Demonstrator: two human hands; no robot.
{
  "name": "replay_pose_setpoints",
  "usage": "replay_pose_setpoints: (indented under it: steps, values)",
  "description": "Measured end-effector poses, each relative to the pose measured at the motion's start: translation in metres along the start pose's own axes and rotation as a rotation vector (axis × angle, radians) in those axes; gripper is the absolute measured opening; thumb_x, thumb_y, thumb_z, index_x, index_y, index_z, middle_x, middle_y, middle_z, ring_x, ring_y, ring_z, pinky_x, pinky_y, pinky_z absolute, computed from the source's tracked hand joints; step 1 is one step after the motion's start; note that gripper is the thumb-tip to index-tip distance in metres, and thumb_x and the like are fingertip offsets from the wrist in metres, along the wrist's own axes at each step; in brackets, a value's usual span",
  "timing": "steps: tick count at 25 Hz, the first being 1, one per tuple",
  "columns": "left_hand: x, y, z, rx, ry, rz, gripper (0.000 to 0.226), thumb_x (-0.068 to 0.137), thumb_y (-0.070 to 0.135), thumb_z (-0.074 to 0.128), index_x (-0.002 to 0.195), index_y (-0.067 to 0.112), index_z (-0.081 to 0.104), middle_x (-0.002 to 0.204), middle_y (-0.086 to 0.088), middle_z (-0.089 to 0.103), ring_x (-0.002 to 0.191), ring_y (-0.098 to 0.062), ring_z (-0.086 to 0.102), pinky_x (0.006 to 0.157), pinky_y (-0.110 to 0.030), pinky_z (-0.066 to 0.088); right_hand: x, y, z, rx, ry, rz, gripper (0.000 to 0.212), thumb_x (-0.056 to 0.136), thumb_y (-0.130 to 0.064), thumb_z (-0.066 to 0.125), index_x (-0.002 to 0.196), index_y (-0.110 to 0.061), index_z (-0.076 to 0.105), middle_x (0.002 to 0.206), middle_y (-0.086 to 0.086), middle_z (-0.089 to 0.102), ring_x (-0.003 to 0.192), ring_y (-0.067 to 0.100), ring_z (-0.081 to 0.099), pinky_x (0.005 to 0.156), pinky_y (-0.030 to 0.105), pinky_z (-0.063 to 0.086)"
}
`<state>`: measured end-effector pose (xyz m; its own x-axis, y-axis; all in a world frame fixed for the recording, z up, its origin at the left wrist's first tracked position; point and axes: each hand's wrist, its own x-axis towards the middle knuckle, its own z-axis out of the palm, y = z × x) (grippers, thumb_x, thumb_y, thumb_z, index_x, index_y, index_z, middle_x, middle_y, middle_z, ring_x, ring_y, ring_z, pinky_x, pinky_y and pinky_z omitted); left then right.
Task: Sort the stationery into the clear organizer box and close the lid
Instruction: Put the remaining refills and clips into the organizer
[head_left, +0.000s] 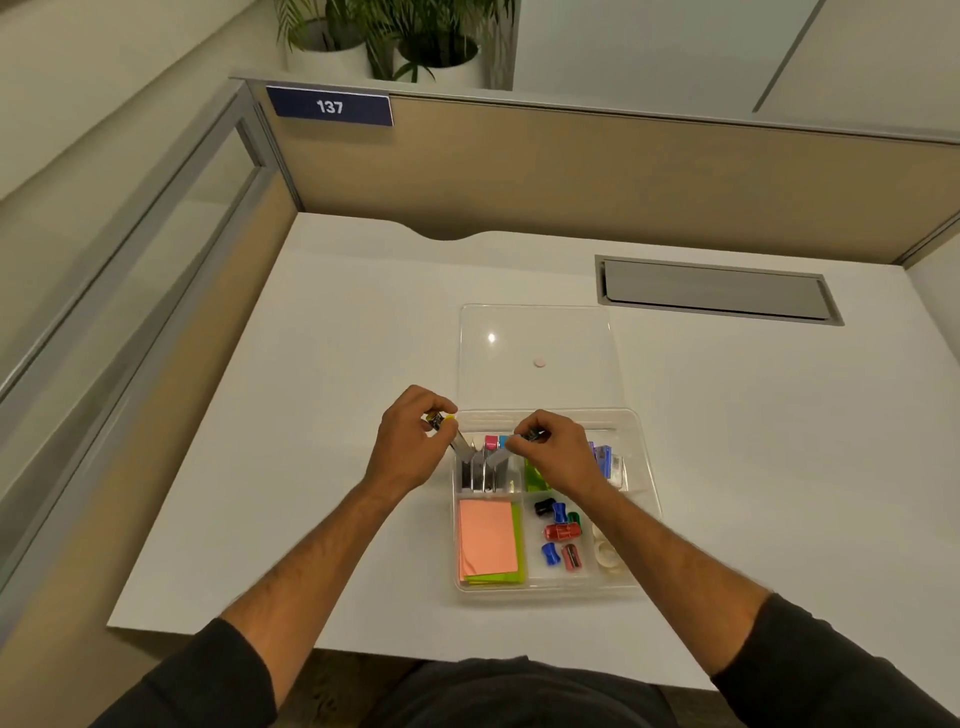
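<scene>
Clear organizer box (644, 499) on the worktop (311, 415), lid (535, 322) open behind it. Your left hand (410, 447) and right hand (558, 454) are each pinched on a cutter-like tool (460, 441), tips in the rear-left compartment. Lower both upright beside those already standing, release one at a time, then shut the lid
</scene>
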<state>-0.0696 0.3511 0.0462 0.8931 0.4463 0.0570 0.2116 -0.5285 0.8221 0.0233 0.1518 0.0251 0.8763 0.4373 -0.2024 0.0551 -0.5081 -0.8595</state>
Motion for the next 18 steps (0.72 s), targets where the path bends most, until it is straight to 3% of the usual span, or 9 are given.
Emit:
replay_pose_setpoints:
  steps: [6,8,14,18]
  values:
    - [0.009,-0.012,-0.001,-0.035,0.015,-0.031,0.014,0.084,0.007,0.072,0.092,0.018,0.071,0.096,0.005,0.06,0.085,-0.01,0.062,0.072,-0.017,0.053,0.0,0.007,0.029,0.013,-0.081,0.041,0.019,0.067,-0.025,0.076,0.076,-0.016,0.063,0.079,0.001,0.067,0.075,0.02,0.066,0.07,0.038,0.059]
    - [0.01,-0.014,0.0,-0.047,0.008,-0.032,0.014,0.083,0.007,0.072,0.091,0.018,0.071,0.095,0.006,0.06,0.086,-0.009,0.062,0.073,-0.019,0.054,-0.005,0.015,0.037,-0.018,-0.115,-0.01,0.018,0.07,-0.017,0.075,0.08,-0.016,0.06,0.084,0.001,0.064,0.079,0.019,0.063,0.072,0.038,0.057]
    - [0.013,-0.014,0.006,-0.049,-0.008,-0.043,0.011,0.084,0.008,0.072,0.093,0.016,0.072,0.096,0.005,0.059,0.087,-0.012,0.062,0.076,-0.024,0.057,-0.005,0.031,0.031,-0.534,-0.302,-0.276,0.049,0.083,-0.014,0.068,0.129,-0.016,0.052,0.122,0.004,0.057,0.114,0.02,0.048,0.099,0.03,0.04]
    - [0.014,-0.011,0.007,-0.046,-0.003,-0.049,0.011,0.085,0.008,0.072,0.094,0.014,0.072,0.097,0.003,0.059,0.087,-0.013,0.062,0.077,-0.024,0.057,-0.001,0.027,0.037,-0.861,-0.266,-0.358,0.046,0.083,-0.02,0.067,0.127,-0.018,0.055,0.122,0.004,0.059,0.115,0.025,0.046,0.097,0.038,0.039]
